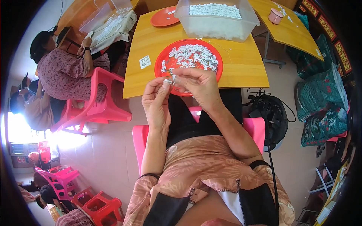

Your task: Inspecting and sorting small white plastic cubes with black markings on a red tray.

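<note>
My left hand (156, 100) and my right hand (200, 86) meet just in front of a red plate (163, 60) that lies on a yellow table (241, 64). Between the fingertips of both hands are a few small white beads (168, 80), apparently on a thin thread (220, 47) that runs up over the plate. On the plate lie many small white cube beads (194, 56). Behind it stands a clear plastic tub (215, 24) full of the same white beads.
A second red plate (164, 17) with a few beads sits at the table's far edge. At the left, a person on a pink chair (100, 103) works at another table. A black helmet (269, 116) hangs at the right, near green bags (320, 101).
</note>
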`<state>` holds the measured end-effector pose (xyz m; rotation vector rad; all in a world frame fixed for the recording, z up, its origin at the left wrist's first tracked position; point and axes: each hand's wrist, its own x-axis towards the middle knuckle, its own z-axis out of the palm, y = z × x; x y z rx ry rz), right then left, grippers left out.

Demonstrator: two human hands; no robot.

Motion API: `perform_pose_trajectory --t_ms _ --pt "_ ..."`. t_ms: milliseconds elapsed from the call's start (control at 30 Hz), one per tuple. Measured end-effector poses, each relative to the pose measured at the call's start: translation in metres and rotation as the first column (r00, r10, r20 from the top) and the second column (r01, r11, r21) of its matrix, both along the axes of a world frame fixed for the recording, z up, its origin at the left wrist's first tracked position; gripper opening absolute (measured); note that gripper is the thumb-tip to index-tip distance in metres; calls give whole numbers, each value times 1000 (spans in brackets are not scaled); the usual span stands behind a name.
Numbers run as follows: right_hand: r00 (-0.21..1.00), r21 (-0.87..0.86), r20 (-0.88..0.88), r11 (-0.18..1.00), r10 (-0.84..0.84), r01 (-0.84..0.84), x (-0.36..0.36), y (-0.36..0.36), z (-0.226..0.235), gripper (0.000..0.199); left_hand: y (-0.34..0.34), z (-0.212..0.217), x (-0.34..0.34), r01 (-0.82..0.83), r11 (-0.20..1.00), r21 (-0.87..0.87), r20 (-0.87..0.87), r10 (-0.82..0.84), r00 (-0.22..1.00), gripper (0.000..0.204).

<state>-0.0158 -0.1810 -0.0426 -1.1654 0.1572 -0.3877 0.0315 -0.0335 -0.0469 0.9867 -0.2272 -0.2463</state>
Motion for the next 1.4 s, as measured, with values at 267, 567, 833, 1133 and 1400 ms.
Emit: perform_pose_trajectory --t_ms 267,567,833,1133,1400 --pt "999 159 25 986 37 -40 -2 -3 7 27 0 6 -2 -12 1000 26 8 12 1000 19" --pt "996 134 -22 987 91 -88 -4 -12 7 25 -2 6 -4 -42 986 159 56 34 998 15" --pt "989 -54 140 997 -49 57 -3 -2 6 19 -5 11 -7 -90 984 151 98 75 992 17" --pt "992 -106 122 994 -21 34 -7 0 12 18 -4 12 -8 -135 971 195 146 107 984 20" --pt "989 5 75 992 126 -127 -16 -13 30 17 7 11 -6 -41 979 200 234 -7 972 30"
